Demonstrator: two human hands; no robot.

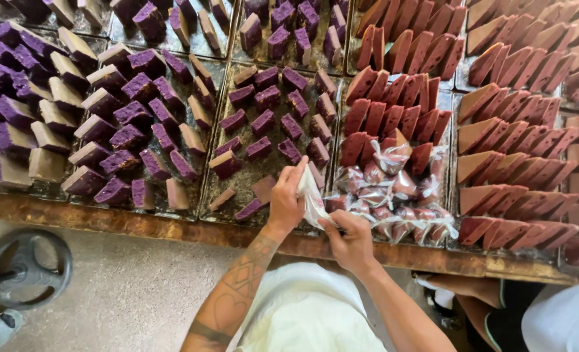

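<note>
A worker's two bare hands close on a small clear plastic wrapper at the front edge of a long wooden tabletop lined with metal trays of cut sweet slabs. The left hand, on a tattooed forearm, pinches the wrapper's upper end between thumb and fingers, its grip shut on the film. The right hand lies just below and at about four o'clock from it, fingers curled and thumb pressed on the wrapper's lower end, which is partly hidden; whether a slab is already inside cannot be told. The wrapper's long axis runs from about eleven o'clock down to five o'clock between the two grips.

Just beside the right hand, at its two o'clock, sits a heap of wrapped reddish pieces atop a tray of unwrapped reddish-brown slabs; the right hand is the nearer to that heap. At the left hand's twelve o'clock, a tray of purple-topped blocks stands partly emptied, with fuller purple trays out at nine o'clock and paler brown wedges at three o'clock. Another person's arm shows at the lower right.
</note>
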